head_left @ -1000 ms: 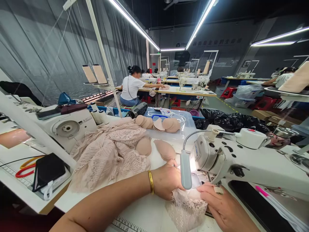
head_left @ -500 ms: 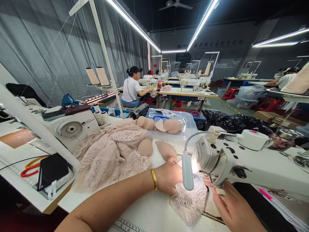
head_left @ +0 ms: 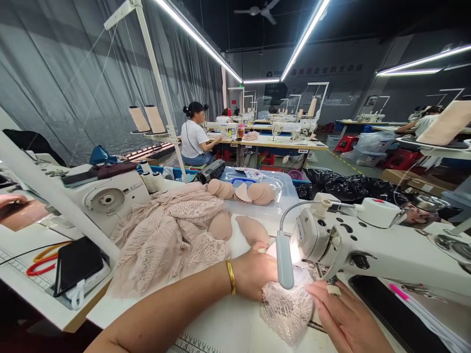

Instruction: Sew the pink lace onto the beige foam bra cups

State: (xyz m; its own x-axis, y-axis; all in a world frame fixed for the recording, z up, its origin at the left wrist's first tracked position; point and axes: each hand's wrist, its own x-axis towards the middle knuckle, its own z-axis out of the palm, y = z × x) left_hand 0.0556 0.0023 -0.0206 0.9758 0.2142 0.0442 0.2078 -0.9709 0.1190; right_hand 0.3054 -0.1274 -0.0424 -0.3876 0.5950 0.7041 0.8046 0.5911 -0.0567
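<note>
My left hand (head_left: 254,272), with a gold bangle at the wrist, is closed on the upper left edge of a pale pink lace piece (head_left: 285,314). Its fingertips are partly hidden behind the grey lamp (head_left: 285,260). My right hand (head_left: 342,309) pinches the lace's right edge, close by the needle area of the white sewing machine (head_left: 353,235). The lace lies on the machine bed, its lower end spread towards me. A beige foam cup (head_left: 252,230) lies just beyond my left hand, and another cup (head_left: 221,225) lies beside it.
A heap of lace (head_left: 169,240) covers the table's left part. Stacked beige pads (head_left: 261,193) sit on a clear plastic box lid (head_left: 283,184). A black phone (head_left: 79,267) and red-handled scissors (head_left: 40,267) lie left. Another person's hand (head_left: 13,200) shows far left. A co-worker (head_left: 195,135) sits ahead.
My right hand has shifted from beside the presser foot to the lace's right edge, its fingers closer together. My left hand stays on the lace. Another person's hand has appeared at far left.
</note>
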